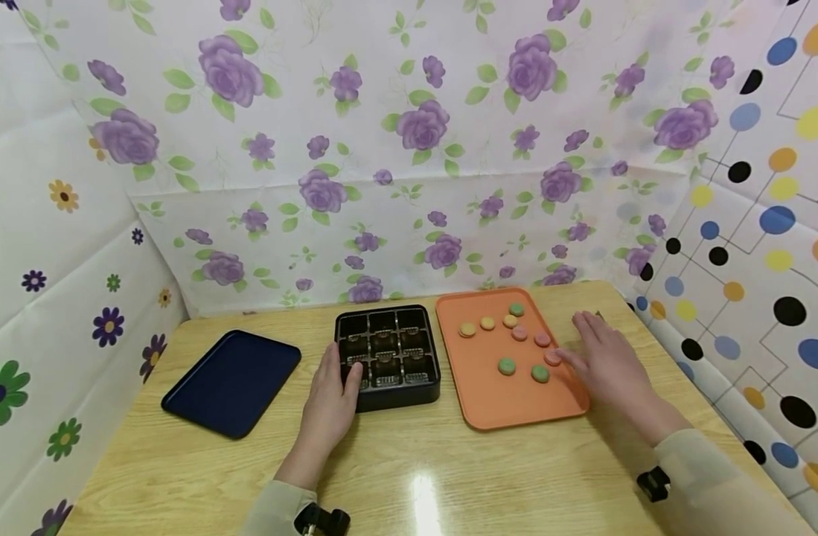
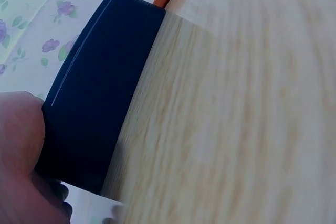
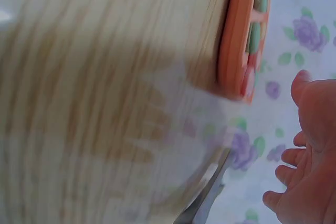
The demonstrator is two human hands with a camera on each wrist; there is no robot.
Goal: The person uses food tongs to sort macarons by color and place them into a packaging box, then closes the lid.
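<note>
"State of grip?"

"My left hand (image 1: 330,402) grips the black compartment box (image 1: 400,397) by its left wall, thumb over the rim; the box stands near the far edge of the table (image 1: 516,480)."

"And the right hand (image 1: 612,368)?"

"Fingers extended, thumb apart, by a pink macaron (image 1: 549,358) at the right edge of the orange tray (image 1: 489,400); contact I cannot confirm."

"Stock?"

"Green, yellow and pink macarons (image 1: 506,365), on that tray."
</note>
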